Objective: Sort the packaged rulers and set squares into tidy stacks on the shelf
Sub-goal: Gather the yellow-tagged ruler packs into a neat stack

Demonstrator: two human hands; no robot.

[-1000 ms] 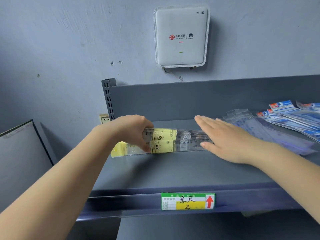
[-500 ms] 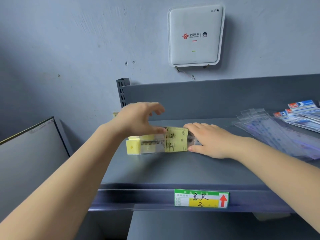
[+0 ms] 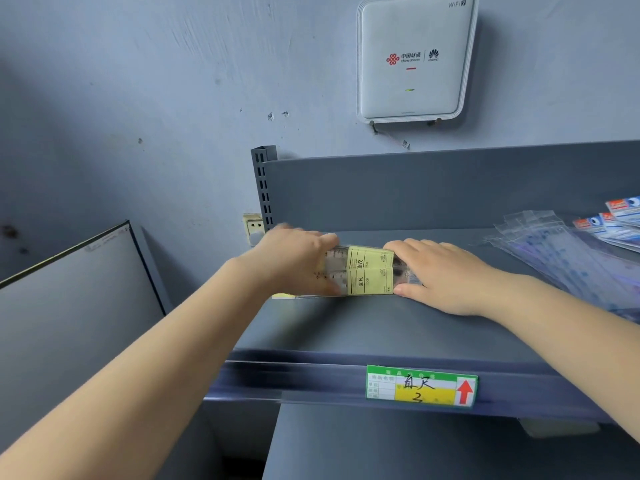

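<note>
A small stack of clear packaged rulers with yellow labels (image 3: 370,276) lies on the grey shelf (image 3: 346,327) near its left end. My left hand (image 3: 294,261) covers the stack's left end, fingers curled over it. My right hand (image 3: 446,275) lies on the right end, palm down, fingers pressed against the pack. Both hands hold the stack between them. A fan of clear-bagged set squares (image 3: 561,258) lies to the right. Red-and-blue headed ruler packs (image 3: 620,220) sit at the far right.
The shelf's back panel (image 3: 450,188) rises behind the stack. A slotted upright post (image 3: 264,181) marks the left end. A green and yellow price label (image 3: 420,386) hangs on the front rail. A white router (image 3: 414,57) is on the wall. A grey board (image 3: 69,306) leans at left.
My left hand, lifted and open half a second ago, has come down onto the stack's left end. My right hand has stayed on the right end. The view shifted slightly.
</note>
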